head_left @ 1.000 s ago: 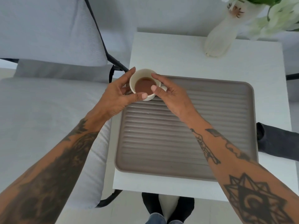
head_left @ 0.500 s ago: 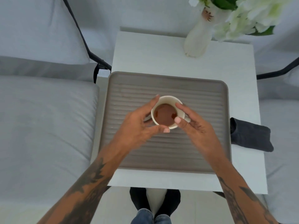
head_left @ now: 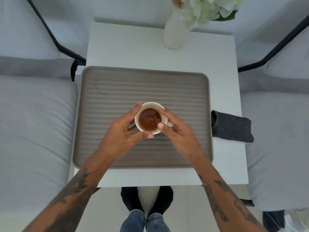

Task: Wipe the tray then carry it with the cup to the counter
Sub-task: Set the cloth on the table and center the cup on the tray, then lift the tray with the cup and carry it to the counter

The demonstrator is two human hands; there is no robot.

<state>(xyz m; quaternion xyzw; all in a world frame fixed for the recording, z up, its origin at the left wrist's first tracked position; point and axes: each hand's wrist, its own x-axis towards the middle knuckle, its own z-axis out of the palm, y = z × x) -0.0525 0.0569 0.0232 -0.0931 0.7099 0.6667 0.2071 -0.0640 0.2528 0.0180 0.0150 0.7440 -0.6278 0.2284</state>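
Note:
A grey-brown ribbed tray lies on the small white table. At the tray's middle is a cream cup holding brown liquid. My left hand wraps the cup's left and near side with thumb and fingers on its wall. On the cup's right side my right hand grips it, covering the handle. Whether the cup's base rests on the tray I cannot tell. A dark grey folded cloth lies at the table's right edge, just beside the tray.
A white vase with white flowers stands at the table's far side. Grey cushioned seats with black frames flank the table, one on the left and one on the right. My feet show below the table's near edge.
Both hands have carried the cup from the tray's far-left corner to its middle. My head view has shifted so the tray sits centred.

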